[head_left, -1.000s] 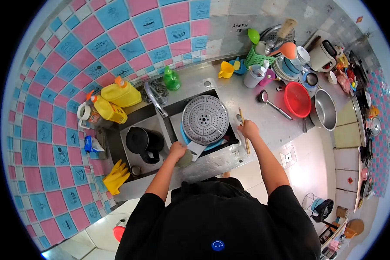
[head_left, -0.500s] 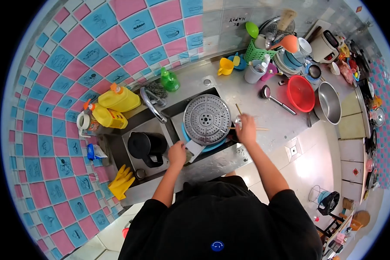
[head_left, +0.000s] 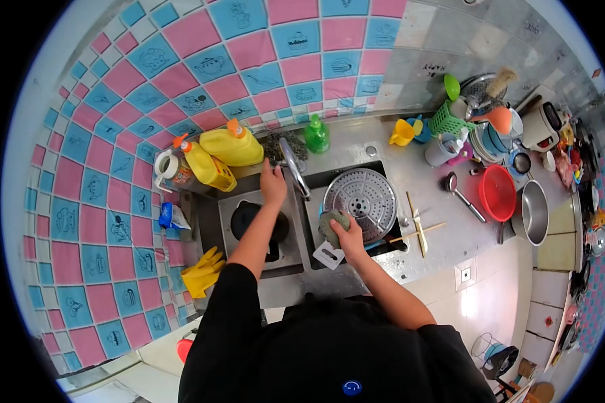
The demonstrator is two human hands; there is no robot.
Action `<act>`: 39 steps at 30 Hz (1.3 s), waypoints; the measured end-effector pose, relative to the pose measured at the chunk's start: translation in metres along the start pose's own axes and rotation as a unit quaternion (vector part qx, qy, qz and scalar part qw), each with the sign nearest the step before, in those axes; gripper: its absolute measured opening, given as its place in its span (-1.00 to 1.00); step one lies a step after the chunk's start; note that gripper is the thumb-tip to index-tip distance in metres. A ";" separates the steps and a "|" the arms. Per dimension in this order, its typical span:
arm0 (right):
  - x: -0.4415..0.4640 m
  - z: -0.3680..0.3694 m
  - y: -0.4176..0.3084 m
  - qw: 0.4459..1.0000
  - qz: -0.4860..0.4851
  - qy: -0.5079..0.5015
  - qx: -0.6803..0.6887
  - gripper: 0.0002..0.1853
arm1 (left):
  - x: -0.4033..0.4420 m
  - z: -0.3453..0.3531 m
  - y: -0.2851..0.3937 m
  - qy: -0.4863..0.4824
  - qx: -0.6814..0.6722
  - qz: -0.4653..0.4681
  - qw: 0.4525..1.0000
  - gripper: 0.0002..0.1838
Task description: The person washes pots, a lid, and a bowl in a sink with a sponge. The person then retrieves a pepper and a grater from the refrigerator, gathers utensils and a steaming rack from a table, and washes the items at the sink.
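Note:
My right hand [head_left: 349, 236] grips a grey-green scouring pad [head_left: 331, 225] over the near left rim of a round perforated steamer rack [head_left: 361, 198]. Below the pad, a white flat piece with slots [head_left: 328, 256] lies by the front edge of the right sink basin. My left hand [head_left: 273, 183] reaches over the left basin, its fingers stretched towards the back and holding nothing visible. It is just left of the faucet [head_left: 294, 168], near a yellow detergent bottle [head_left: 234, 145]. Beneath my left forearm a black pitcher [head_left: 245, 218] stands in the left basin, partly hidden.
Chopsticks [head_left: 437, 230] lie crossed on the counter right of the basin. A ladle [head_left: 465, 201], a red bowl [head_left: 497, 193] and a steel pot [head_left: 532, 213] are farther right. Yellow gloves [head_left: 203, 272] hang at the left edge. A green soap bottle [head_left: 316, 134] stands behind the sink.
My left hand has let go of the white piece and moved back towards the faucet. My right hand has left the chopsticks and now holds the scouring pad. The view has shifted.

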State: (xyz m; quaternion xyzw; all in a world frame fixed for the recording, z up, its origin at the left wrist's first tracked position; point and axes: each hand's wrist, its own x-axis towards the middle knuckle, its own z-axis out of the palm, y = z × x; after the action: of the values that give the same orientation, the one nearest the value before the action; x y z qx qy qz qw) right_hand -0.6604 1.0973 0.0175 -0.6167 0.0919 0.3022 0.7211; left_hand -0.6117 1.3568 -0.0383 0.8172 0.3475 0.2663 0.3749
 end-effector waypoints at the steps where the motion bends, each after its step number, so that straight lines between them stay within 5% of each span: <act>1: 0.002 0.005 -0.002 1.000 0.007 0.000 -0.002 -0.58 | 0.021 0.001 -0.014 -0.050 -0.011 0.043 0.998 -0.59; 4: 0.004 0.017 -0.003 1.000 0.017 0.002 -0.004 -0.59 | 0.055 0.007 -0.036 -0.154 -0.001 0.143 0.978 -0.63; 13: 0.020 0.043 0.017 1.000 0.009 0.018 0.013 -0.61 | 0.080 0.019 -0.043 -0.201 -0.063 0.076 0.975 -0.65; 16: 0.037 0.035 0.045 0.998 -0.011 0.064 -0.014 -0.59 | 0.076 0.031 -0.045 -0.149 -0.050 0.053 0.986 -0.65; 18: 0.045 0.018 0.067 0.989 -0.008 0.131 -0.065 -0.54 | 0.059 0.032 -0.030 -0.031 0.031 0.064 0.997 -0.63; 20: 0.042 -0.002 0.071 0.961 -0.035 0.244 -0.129 -0.56 | 0.027 0.017 0.009 0.125 0.092 0.101 0.983 -0.68; 23: 0.040 -0.045 0.070 0.897 -0.099 0.371 -0.219 -0.59 | -0.038 0.028 0.014 0.011 -0.092 -0.027 0.995 -0.83; 25: 0.044 -0.075 0.066 0.772 -0.076 0.460 -0.433 -0.58 | -0.098 0.069 -0.022 -0.072 -0.257 -0.095 0.959 -0.88; 27: 0.051 -0.097 0.062 0.778 -0.093 0.462 -0.415 -0.57 | -0.119 0.047 0.023 -0.281 -0.287 -0.410 0.819 -0.84; 28: 0.060 -0.110 0.067 0.804 -0.069 0.433 -0.402 -0.54 | -0.127 0.048 0.022 -0.336 -0.300 -0.469 0.760 -0.85; 31: 0.085 -0.131 0.084 0.863 -0.054 0.387 -0.321 -0.51 | -0.143 0.069 0.005 -0.340 -0.275 -0.454 0.776 -0.84; 35: 0.080 -0.133 0.069 0.897 -0.006 0.362 -0.253 -0.49 | -0.157 0.123 -0.069 -0.188 -0.031 -0.262 0.946 -0.73; 36: 0.077 -0.132 0.064 0.917 -0.008 0.335 -0.217 -0.53 | -0.159 0.126 -0.069 -0.151 -0.022 -0.285 0.946 -0.73; 39: 0.057 -0.126 0.044 0.962 -0.011 0.250 -0.105 -0.64 | -0.132 0.069 -0.015 -0.326 -0.195 -0.470 0.796 -0.73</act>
State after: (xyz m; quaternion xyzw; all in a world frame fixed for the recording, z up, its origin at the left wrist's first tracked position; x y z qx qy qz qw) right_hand -0.6084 0.9991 -0.0761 -0.7457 0.2308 0.1385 0.6096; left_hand -0.6505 1.2327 -0.1130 0.5011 0.4870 -0.1631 0.6965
